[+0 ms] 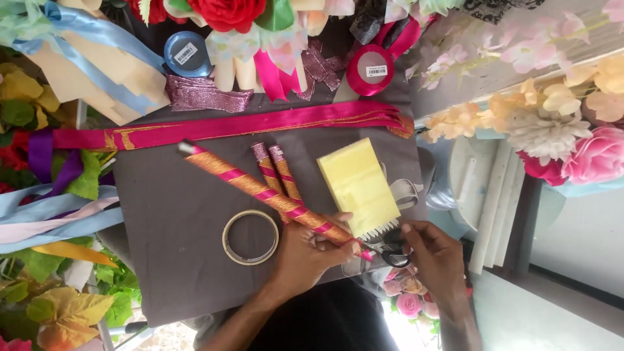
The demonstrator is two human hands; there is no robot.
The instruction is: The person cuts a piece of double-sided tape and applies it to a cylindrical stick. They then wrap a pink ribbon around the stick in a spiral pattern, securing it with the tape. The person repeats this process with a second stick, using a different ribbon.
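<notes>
A long stick [260, 188] wrapped in pink and gold ribbon is gripped near its end by the left hand [311, 250]. Black scissors [392, 250] are held shut in the right hand [434, 257], right at that end. Near the stick lies a tape ring [250, 237]. The stick should be kept steady and the ribbon snipped close.

A ring of tape [250, 237] is seen just left of the grip. A yellow block [358, 185] is placed just above it. Two short wrapped sticks [278, 172] are laid up and left.
</notes>
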